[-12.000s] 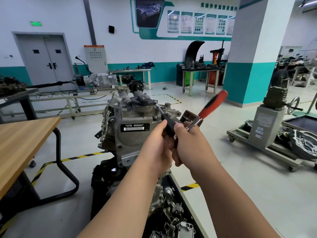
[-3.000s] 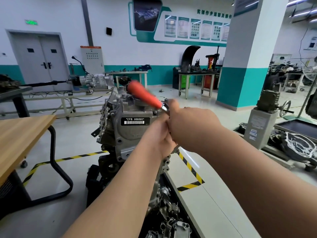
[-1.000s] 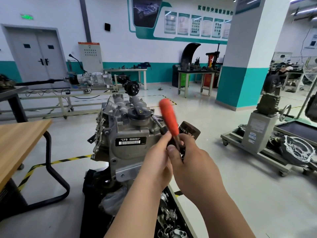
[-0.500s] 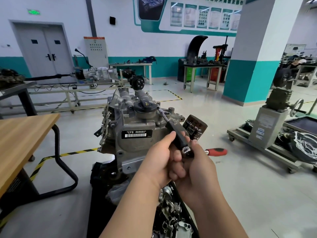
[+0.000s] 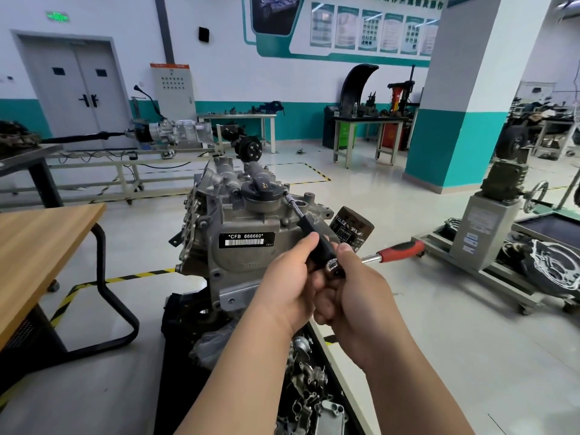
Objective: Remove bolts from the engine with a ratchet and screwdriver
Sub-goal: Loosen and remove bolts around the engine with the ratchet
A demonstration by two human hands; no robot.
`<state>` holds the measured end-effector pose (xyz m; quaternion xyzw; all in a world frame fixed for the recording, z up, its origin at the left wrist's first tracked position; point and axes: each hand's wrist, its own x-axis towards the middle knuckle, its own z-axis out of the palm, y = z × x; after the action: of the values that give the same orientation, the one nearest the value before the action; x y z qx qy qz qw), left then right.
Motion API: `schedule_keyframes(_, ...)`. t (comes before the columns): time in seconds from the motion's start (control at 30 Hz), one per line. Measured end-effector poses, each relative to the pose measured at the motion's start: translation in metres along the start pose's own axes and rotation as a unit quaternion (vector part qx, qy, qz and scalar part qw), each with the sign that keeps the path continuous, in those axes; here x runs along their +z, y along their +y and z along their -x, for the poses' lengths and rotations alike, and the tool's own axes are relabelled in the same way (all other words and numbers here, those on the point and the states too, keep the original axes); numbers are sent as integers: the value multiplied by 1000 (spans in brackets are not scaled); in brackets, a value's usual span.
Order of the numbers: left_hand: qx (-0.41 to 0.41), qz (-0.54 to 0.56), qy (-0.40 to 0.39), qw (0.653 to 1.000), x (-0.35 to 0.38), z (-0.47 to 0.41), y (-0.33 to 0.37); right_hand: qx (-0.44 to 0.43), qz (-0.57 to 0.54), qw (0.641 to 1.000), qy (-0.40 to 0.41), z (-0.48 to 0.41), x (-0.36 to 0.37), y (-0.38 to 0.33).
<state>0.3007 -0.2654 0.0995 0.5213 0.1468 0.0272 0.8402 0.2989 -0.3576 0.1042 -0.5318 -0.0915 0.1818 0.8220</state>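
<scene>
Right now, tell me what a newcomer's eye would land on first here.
The grey engine in the middle, with its white-on-black label, draws the eye first. Just in front of it the left hand grips a black screwdriver whose tip reaches the engine's top, while the right hand holds the ratchet, its red handle sticking out to the right.
</scene>
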Motion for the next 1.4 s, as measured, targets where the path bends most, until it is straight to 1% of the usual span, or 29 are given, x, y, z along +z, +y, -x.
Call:
schedule_keyframes(0.07,18,32,6,999,1,-2,-1,-24,118,992,25,-1,-3,-1)
schedule_keyframes(0.1,26,44,3,999,2,-3,-1,-39,180,982,35,-1,-4,-3)
schedule_keyframes(0.2,37,90,-7,995,4,-3,-1,-90,335,936,57,-2,-3,-10)
schedule_keyframes(0.23,30,102,-5,994,4,-2,0,-109,385,915,61,-2,-2,-11)
schedule_keyframes(0.27,24,112,-4,993,5,0,1,-127,445,884,64,-2,-2,-11)
schedule_keyframes(0.3,21,118,-5,993,5,1,3,-145,513,843,73,-1,-1,-12)
schedule_keyframes(0.37,22,130,-15,991,5,3,7,-189,632,746,93,5,2,-15)
schedule_keyframes(0.4,24,137,-24,990,6,3,8,-205,661,714,101,7,4,-16)
schedule_keyframes(0.43,26,140,-27,989,6,4,9,-217,672,700,106,9,6,-18)
schedule_keyframes(0.47,28,143,-28,989,7,4,9,-226,672,697,110,10,7,-19)
schedule_keyframes(0.67,20,151,-2,988,12,4,9,-236,646,715,123,12,1,-21)
schedule_keyframes(0.87,14,163,-7,986,10,-3,4,-249,630,725,123,7,-6,-18)
schedule_keyframes(0.93,10,166,-18,986,9,-2,4,-242,618,740,111,5,-6,-15)
schedule_keyframes(1.03,3,172,-26,985,7,-1,5,-219,580,780,90,3,-4,-10)
schedule_keyframes(1.07,4,176,-22,984,6,-2,5,-209,555,801,85,1,-3,-8)
schedule_keyframes(1.1,8,175,-17,984,5,-2,5,-196,513,832,82,0,-3,-7)
schedule_keyframes(1.17,23,155,-11,988,4,-2,5,-143,389,907,80,-2,-1,-7)
schedule_keyframes(1.2,28,138,-10,990,3,-1,5,-110,334,933,78,-2,-1,-8)
schedule_keyframes(1.23,31,122,-8,992,4,1,5,-79,290,951,72,-2,-1,-8)
schedule_keyframes(1.3,38,106,-3,994,3,2,6,-34,210,975,57,-1,0,-9)
schedule_keyframes(1.4,47,88,-13,995,2,1,6,13,45,999,16,0,1,-11)
